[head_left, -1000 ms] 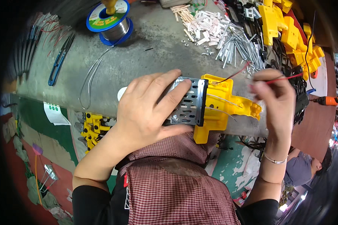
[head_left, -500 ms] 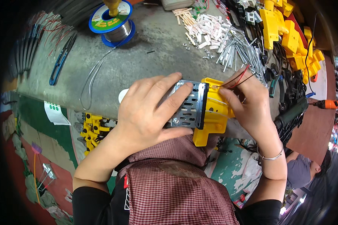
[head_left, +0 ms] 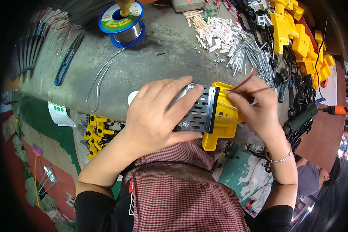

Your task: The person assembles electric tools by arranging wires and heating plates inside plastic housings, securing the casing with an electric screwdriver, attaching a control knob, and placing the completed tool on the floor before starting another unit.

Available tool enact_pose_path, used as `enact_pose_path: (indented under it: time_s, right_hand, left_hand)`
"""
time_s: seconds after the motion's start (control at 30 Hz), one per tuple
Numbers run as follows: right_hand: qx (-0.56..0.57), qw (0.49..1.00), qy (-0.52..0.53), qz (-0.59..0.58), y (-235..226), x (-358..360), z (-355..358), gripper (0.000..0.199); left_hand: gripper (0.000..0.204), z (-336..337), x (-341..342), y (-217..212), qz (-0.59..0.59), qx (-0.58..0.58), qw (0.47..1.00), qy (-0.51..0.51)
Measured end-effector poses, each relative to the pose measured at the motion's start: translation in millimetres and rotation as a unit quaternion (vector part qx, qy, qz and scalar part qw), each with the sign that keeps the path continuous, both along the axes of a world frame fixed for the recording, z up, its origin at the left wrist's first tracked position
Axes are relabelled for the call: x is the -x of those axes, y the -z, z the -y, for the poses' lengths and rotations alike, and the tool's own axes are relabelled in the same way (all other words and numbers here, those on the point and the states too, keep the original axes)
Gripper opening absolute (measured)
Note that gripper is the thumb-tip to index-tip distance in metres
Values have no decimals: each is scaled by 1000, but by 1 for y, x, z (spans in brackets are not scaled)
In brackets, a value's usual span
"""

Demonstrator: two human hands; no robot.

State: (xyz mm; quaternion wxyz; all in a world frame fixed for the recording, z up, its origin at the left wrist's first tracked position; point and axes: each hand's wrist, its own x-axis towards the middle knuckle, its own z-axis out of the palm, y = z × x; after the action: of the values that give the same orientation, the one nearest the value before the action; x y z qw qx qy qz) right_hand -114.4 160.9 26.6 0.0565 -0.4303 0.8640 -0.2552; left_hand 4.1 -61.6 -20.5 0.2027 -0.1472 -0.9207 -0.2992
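Observation:
Over the bench's near edge, my left hand [head_left: 152, 112] is wrapped round a perforated silver metal sleeve [head_left: 199, 113], thumb along its near side and fingers over its top. A black rim joins the sleeve's right end to a yellow plastic housing [head_left: 226, 129] with thin white leads across it. My right hand [head_left: 259, 102] is at the housing's right side, thumb and forefinger pinched on thin red wire [head_left: 241, 82] by the housing's far end. Exactly where the wire enters is hidden by the fingertips. A white rounded end [head_left: 132, 97] shows left of my left hand.
A solder spool [head_left: 121, 23] stands at the back left, its loose strand on the bench [head_left: 143, 63]. A blue cutter knife [head_left: 67, 62] lies farther left. White ceramic pieces [head_left: 216, 33], metal rods [head_left: 246, 56] and yellow housings [head_left: 284, 31] are piled back right. A screwdriver [head_left: 338, 110] lies right.
The wires at my right fingertips have shifted and now trail out to the right. My left hand keeps its grasp on the metal sleeve. The whole view has shifted slightly.

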Motion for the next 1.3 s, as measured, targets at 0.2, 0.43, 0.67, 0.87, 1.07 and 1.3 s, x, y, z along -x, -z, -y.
enact_pose_path:
  time_s: [0.2, 0.43, 0.67, 0.87, 1.07, 1.3]
  right_hand:
    - [266, 920, 266, 108, -35, 1, -72, 4]
    - [-34, 976, 126, 173, -68, -54, -54, 36]
    - [-65, 990, 115, -46, -86, -81, -47, 32]
    - [-71, 990, 102, -72, -78, -82, -50, 29]
    - [-92, 988, 113, -43, -84, -81, -49, 29]
    - [-100, 987, 125, 10, -92, -80, -43, 26]
  left_hand:
    - [81, 1, 3, -1, -34, 0, 999, 27]
    - [86, -1, -1, -45, -42, 40, 996, 68]
    - [61, -31, 2, -100, -39, 131, 989, 52]
    - [52, -33, 17, -98, 71, -52, 988, 128]
    - [43, -29, 26, -104, 124, -74, 978, 153]
    - [40, -33, 31, -99, 77, -19, 989, 123]
